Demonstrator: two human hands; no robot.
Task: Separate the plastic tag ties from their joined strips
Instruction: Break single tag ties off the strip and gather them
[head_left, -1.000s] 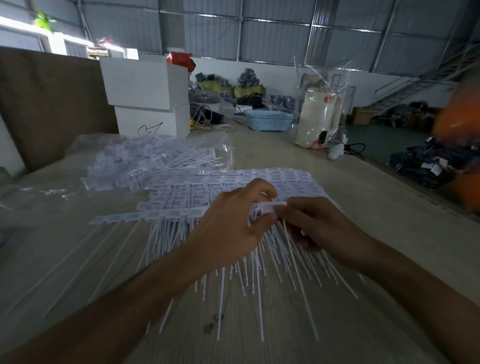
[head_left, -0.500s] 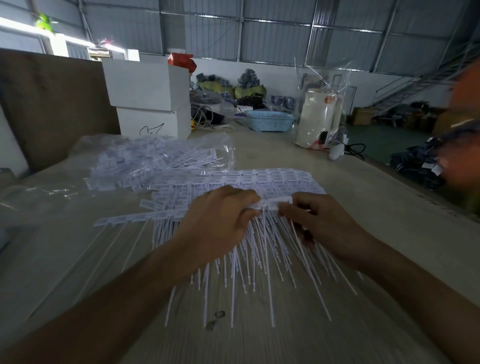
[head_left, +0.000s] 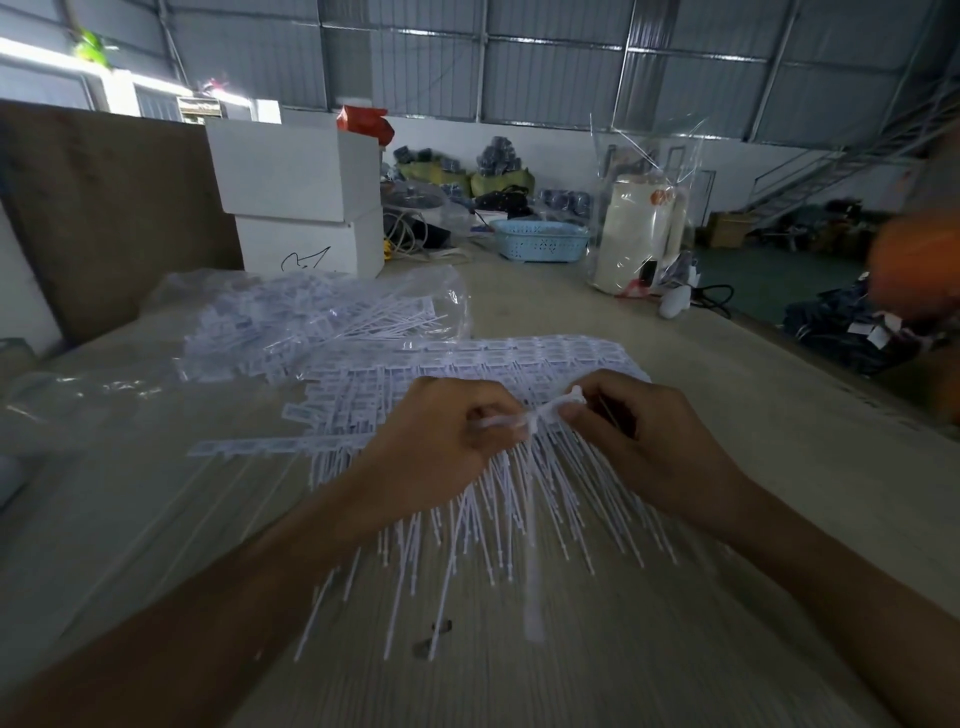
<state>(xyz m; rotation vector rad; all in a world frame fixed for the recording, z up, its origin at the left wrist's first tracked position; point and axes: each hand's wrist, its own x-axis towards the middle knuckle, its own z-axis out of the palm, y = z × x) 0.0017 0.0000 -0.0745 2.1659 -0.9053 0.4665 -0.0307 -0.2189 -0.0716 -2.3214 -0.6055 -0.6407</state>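
A heap of white plastic tag ties (head_left: 467, 374) lies on the table, heads joined in strips, thin tails fanning toward me. My left hand (head_left: 441, 441) and my right hand (head_left: 639, 431) meet above the heap. Both pinch one short white strip of ties (head_left: 540, 415) between fingertips, twisted at its middle. Its tails (head_left: 532, 545) hang down, blurred. One joined strip (head_left: 249, 447) lies loose at the heap's left edge.
A clear plastic bag (head_left: 311, 322) with more tie strips lies at the back left. Behind it stand two stacked white boxes (head_left: 301, 208), a blue basket (head_left: 540, 241) and a bagged cream kettle (head_left: 639, 234). The table's right edge (head_left: 831, 374) drops to the floor.
Both hands have lifted slightly and twisted the strip between them; it was flat before and now bends at its middle. The right hand's end has risen.
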